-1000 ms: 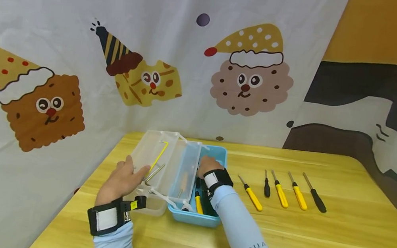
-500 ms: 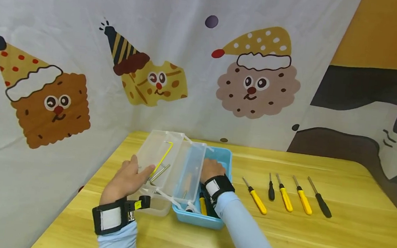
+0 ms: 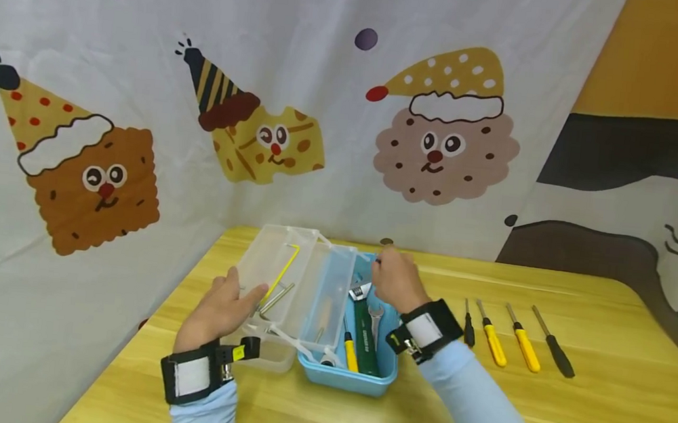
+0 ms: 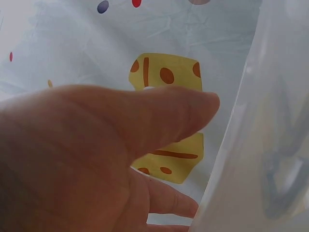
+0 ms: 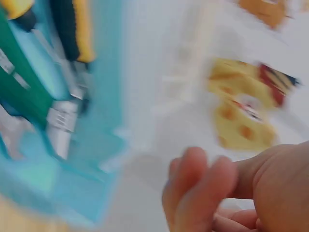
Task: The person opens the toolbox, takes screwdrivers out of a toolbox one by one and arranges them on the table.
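Observation:
A light blue toolbox (image 3: pixel 342 379) stands on the table with its translucent lid (image 3: pixel 268 249) swung over to the left. My left hand (image 3: pixel 215 312) lies at the lid's left side, thumb straight; in the left wrist view, its fingers reach the plastic edge. Above the box's right back side is my right hand (image 3: pixel 399 282), fingers curled toward the thumb, a small dark thing (image 3: pixel 378 261) showing at its fingertips. Most of that thing is hidden. Inside the box lie a green-handled adjustable wrench (image 3: pixel 366 330), a spanner (image 3: pixel 376 316) and a yellow screwdriver (image 3: pixel 350 353).
Several screwdrivers lie in a row to the right, among them a small black one (image 3: pixel 469 333), a yellow one (image 3: pixel 494 343) and a long black one (image 3: pixel 559 355). A yellow hex key (image 3: pixel 284 271) shows at the lid. A cartoon-printed curtain (image 3: pixel 339 205) hangs behind the table.
My right hand has risen out of the toolbox and moved right, uncovering the adjustable wrench and spanner. The left hand keeps its place at the lid. The head view has shifted slightly.

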Demonstrator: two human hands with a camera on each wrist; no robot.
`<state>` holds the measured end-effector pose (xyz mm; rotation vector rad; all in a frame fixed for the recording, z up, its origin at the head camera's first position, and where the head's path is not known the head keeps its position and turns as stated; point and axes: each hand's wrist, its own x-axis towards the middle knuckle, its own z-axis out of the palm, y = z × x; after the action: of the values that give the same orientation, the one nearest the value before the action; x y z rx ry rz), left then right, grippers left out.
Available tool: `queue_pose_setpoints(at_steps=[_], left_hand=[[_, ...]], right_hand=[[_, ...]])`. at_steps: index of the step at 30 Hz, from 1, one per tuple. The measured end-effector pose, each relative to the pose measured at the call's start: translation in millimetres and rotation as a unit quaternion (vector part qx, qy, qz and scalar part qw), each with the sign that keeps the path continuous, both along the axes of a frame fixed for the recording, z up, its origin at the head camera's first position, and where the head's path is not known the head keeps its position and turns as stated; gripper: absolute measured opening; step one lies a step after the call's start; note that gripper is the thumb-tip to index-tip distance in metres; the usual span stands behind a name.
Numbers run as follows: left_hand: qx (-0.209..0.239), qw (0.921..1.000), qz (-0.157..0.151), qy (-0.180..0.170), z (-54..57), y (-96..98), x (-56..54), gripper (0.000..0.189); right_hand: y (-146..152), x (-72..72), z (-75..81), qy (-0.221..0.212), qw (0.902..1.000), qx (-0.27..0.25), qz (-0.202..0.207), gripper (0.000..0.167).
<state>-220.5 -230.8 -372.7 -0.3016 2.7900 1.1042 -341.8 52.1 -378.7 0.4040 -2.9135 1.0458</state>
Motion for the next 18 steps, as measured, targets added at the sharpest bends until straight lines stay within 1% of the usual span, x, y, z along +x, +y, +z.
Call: queue_pose_setpoints(at_steps=[3, 4, 6, 9, 11, 13, 16, 18], left_hand=[[0.002, 1.0, 0.001, 0.005, -0.4, -0.3, -0.2, 0.097], [0.002, 1.0, 0.001, 0.008, -0.6, -0.7, -0.4, 0.096], [-0.001, 1.0, 0.0, 0.01, -0.5, 1.3, -1.4, 0.094], [-0.001, 1.0, -0.001, 0.008, -1.8, 4.5, -3.3, 0.092], [0.001, 1.0, 0.0, 0.003, -3.8, 6.8, -4.5, 0.092], [0.0, 1.0, -0.002, -0.002, -5.6, 8.5, -5.9, 0.093], [-0.015, 0.9998, -0.003, -0.009, -5.3, 7.3, -6.7, 0.095], [-0.027, 0.9995, -0.004, -0.016, -2.9, 4.9, -6.6, 0.098]], right_hand=[[34, 12.5, 19.7, 0.021, 0.9984, -0.052, 0.008, 0.021], [46, 17.2, 24.2, 0.038, 0.9975, -0.059, 0.012, 0.021], [72, 28.4, 30.5, 0.051, 0.9964, -0.068, 0.008, 0.023], [110, 45.8, 34.5, 0.052, 0.9963, -0.069, -0.003, 0.027], [134, 57.9, 33.0, 0.058, 0.9961, -0.059, -0.028, 0.032], [158, 67.0, 32.4, 0.068, 0.9952, -0.047, -0.053, 0.039], [185, 73.9, 35.2, 0.094, 0.989, -0.038, -0.108, 0.047], [198, 73.7, 40.8, 0.101, 0.9829, -0.042, -0.148, 0.047]])
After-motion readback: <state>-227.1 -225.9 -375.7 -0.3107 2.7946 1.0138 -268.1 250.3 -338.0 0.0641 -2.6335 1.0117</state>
